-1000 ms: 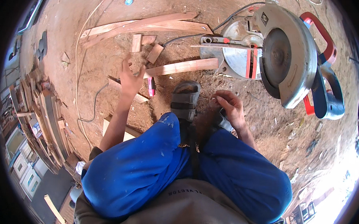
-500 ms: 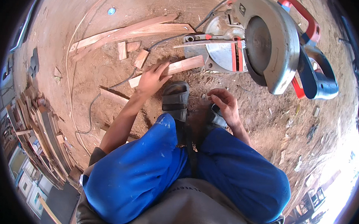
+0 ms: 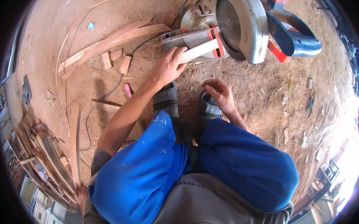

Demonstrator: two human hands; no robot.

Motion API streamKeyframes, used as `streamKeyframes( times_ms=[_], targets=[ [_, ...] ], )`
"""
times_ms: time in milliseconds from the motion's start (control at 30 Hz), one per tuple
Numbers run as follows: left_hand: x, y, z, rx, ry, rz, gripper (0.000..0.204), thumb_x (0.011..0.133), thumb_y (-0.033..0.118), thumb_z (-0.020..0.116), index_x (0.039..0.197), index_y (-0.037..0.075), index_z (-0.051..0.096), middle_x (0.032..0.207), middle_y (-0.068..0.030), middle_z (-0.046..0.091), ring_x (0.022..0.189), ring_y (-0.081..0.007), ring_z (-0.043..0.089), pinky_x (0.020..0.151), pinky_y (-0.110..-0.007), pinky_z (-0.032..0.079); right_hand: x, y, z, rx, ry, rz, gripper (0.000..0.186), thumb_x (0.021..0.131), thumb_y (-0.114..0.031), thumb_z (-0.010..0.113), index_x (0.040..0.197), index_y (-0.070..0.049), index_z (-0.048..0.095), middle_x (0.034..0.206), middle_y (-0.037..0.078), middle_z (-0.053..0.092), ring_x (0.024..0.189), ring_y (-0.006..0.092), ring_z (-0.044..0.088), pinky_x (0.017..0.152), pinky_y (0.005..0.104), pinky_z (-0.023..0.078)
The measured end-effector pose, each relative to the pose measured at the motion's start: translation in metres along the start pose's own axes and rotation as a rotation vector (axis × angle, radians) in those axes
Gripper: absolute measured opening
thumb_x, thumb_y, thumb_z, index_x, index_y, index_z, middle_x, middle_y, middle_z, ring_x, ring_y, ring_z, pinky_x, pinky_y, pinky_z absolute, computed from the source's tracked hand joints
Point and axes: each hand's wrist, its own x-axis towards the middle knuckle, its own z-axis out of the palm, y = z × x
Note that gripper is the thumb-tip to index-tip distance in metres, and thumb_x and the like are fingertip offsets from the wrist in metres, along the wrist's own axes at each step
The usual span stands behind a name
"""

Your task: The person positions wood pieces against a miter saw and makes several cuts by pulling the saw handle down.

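Observation:
My left hand [image 3: 168, 69] is closed around the near end of a short wood strip [image 3: 199, 52]. The strip's far end lies on the bed of a miter saw [image 3: 198, 38], against the red slotted insert. Its round blade [image 3: 229, 19] and grey guard [image 3: 257, 33] stand raised just right of the strip. My right hand [image 3: 220, 95] hovers over my right sandal [image 3: 209, 106], fingers loosely bent, thumb apart, nothing visible in it. At lower left another person's hand [image 3: 81, 193] is at the lower end of a long wood strip [image 3: 75, 142].
Long boards [image 3: 111, 40] and small offcuts [image 3: 106, 61] lie on the dirt floor left of the saw. A dark cable [image 3: 119, 83] runs among them, near a pink object [image 3: 127, 90]. Stacked lumber [image 3: 47, 158] fills the left side. The saw's blue handle [image 3: 304, 43] juts right.
My left hand has carried the wood strip up and right onto the saw bed. The view has shifted. Another person's hand and a long strip have appeared at lower left.

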Motion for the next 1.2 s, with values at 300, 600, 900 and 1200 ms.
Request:
streamKeyframes(
  times_ms=[300,600,900,1200],
  targets=[
    [0.005,-0.009,0.012,0.058,0.13,0.066,0.055,0.089,0.018,0.079,0.141,0.007,0.064,0.128,-0.0152,0.063,0.118,-0.0384,0.063,0.106,-0.046,0.053,-0.007,0.018,-0.006,-0.027,0.023,0.033,0.024,0.103,-0.015,0.07,0.121,0.001,0.071,0.109,0.009,0.078,0.102,0.0145,0.072,0.091,0.0314,0.057],
    [0.033,-0.007,0.028,0.306,0.255,0.241,0.049,0.09,0.024,0.08,0.135,0.009,0.068,0.131,-0.0086,0.069,0.123,-0.031,0.061,0.111,-0.045,0.049,0.014,-0.004,-0.009,-0.035,0.049,-0.002,0.027,0.103,-0.017,0.07,0.123,0.001,0.071,0.111,0.012,0.078,0.103,0.0173,0.074,0.093,0.0335,0.057],
    [0.001,-0.02,0.026,0.318,0.489,0.15,0.049,0.083,0.043,0.087,0.127,0.025,0.073,0.133,0.0015,0.062,0.119,-0.0225,0.055,0.096,-0.045,0.043,0.007,0.012,-0.012,-0.105,0.078,-0.027,0.023,0.104,-0.013,0.069,0.122,0.001,0.071,0.117,0.01,0.077,0.106,0.0165,0.073,0.095,0.0329,0.057],
    [-0.039,-0.049,-0.024,0.198,0.402,-0.177,0.078,0.074,0.043,0.094,0.134,0.005,0.062,0.134,-0.0173,0.063,0.122,-0.041,0.057,0.108,-0.055,0.045,0.08,-0.024,-0.066,-0.806,0.579,-0.658,0.019,0.094,-0.012,0.081,0.112,-0.005,0.079,0.109,0.011,0.08,0.097,0.0218,0.076,0.088,0.0371,0.059]
  ],
)
